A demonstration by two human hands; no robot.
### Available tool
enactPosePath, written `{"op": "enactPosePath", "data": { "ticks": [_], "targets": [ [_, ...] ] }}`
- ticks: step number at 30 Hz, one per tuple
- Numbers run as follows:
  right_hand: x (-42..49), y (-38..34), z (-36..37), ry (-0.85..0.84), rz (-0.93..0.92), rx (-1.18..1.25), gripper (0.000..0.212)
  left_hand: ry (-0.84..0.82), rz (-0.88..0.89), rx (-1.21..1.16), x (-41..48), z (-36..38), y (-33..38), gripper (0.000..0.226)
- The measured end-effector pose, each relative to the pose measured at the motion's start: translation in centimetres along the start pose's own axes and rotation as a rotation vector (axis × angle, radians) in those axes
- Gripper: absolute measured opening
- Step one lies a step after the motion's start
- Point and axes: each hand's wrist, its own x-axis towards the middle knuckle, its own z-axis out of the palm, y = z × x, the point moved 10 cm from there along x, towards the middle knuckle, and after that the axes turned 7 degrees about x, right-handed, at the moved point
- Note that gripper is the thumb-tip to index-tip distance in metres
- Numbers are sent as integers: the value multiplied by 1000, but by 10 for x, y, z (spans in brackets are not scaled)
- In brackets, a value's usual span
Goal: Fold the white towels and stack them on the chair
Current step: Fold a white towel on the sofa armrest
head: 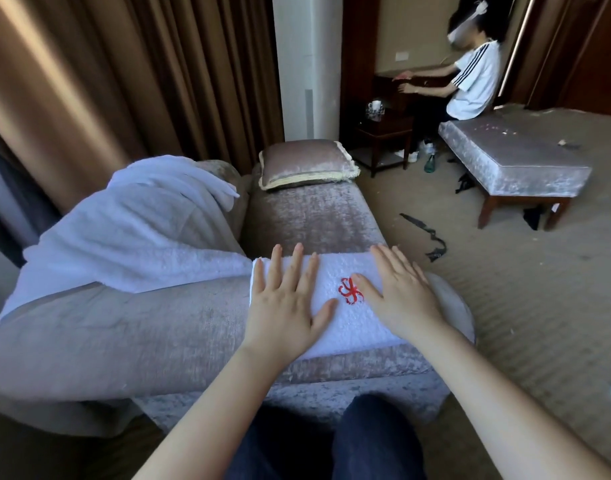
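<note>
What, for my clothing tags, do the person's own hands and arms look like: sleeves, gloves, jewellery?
The left hand and right hand are bare: no gloves, rings, watch or bracelet show. The left forearm and right forearm are uncovered down to the frame's lower edge, so no sleeve is in view. Dark blue trousers show between them.

The chair point(311, 216) bears folded towel point(349, 323), cushion point(304, 164), loose towel point(131, 230).

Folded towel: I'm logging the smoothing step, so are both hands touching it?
Touching. The head view shows the left hand and right hand lying flat on the folded towel, either side of its red emblem.
</note>
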Motion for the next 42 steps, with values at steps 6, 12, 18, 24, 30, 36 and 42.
{"op": "enactPosePath", "data": {
  "ticks": [6, 12, 18, 24, 30, 36, 42],
  "targets": [
    [0, 24, -25, 73, 164, 463, 61, -10, 52, -5, -1, 1, 2, 71],
    [19, 25, -49, 119, 86, 332, 38, -59, 50, 14, -3, 1, 3, 65],
    [50, 23, -59, -165, 66, 545, 35, 399, 242, -114, -19, -62, 44, 14],
    [46, 31, -44, -291, 47, 750, 20, 288, 485, -138, -17, -56, 107, 34],
    [46, 29, -56, -86, -70, 744, 20, 312, 483, -178, -14, -54, 119, 6],
    [51, 29, -58, 131, -112, 802, 18, 391, 436, -373, -9, -81, 114, 7],
    [51, 48, -47, 39, -45, 773, 20, 210, 540, -215, -13, -36, 136, 20]
  ]
}}
